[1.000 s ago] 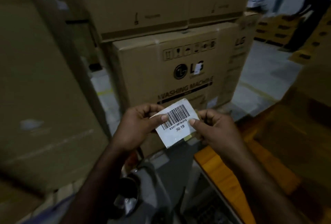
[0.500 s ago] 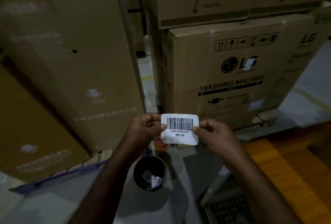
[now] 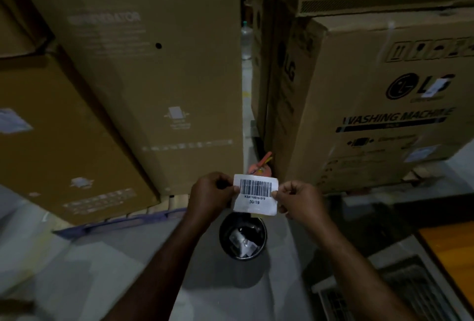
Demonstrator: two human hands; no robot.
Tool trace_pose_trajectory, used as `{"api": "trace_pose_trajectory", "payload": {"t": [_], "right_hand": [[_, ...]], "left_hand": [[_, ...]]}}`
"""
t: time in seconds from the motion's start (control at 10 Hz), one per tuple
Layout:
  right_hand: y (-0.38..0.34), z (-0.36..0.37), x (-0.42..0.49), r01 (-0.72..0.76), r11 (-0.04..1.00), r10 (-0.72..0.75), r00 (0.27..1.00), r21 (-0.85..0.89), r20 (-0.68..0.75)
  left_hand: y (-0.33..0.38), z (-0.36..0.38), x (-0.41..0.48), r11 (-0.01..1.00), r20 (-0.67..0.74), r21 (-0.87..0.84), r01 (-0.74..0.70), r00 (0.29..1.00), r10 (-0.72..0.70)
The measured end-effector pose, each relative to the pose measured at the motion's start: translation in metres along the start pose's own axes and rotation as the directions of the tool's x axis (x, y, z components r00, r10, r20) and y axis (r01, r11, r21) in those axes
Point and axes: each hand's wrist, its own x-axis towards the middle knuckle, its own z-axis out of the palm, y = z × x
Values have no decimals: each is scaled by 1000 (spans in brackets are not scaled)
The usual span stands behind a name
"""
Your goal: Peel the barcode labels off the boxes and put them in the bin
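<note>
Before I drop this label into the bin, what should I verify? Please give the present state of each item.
Barcode label free of any box: ok.
Left hand and right hand each pinch one edge: ok.
Bin open, below the label in this view: ok.
Room in the bin, a few scraps inside: ok.
Glue side not stuck to skin: cannot tell.
Washing machine box all peeled: not ok, a white label is on it.

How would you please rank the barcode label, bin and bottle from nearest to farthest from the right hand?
1. Barcode label, pinched in the right hand.
2. Bin, on the floor just below.
3. Bottle, far back between the boxes.
</note>
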Motion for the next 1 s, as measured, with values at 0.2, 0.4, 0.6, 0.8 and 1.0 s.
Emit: {"api": "trace_pose_trajectory", "payload": {"t": [0.2,0.4,0.6,0.8,1.0], "right_hand": [[18,50,36,-113,993,115,993,-40,30],[51,84,100,-234,969,238,969,-77,57],[134,117,188,-387,904,407,909,-184,86],[252,150,265,-469,778,552,828,-418,98],[357,173,320,-390,676,594,791,-625,149]], "left_hand": [[-38,-7,34,985,-80,167,43,996,-30],[-74,12,89,968,-48,210,137,990,-129],[-152,61,161,908,-1,283,310,946,-323],[-271,139,220,790,183,378,483,797,-575],[-363,193,249,690,240,440,575,665,-707]]}}
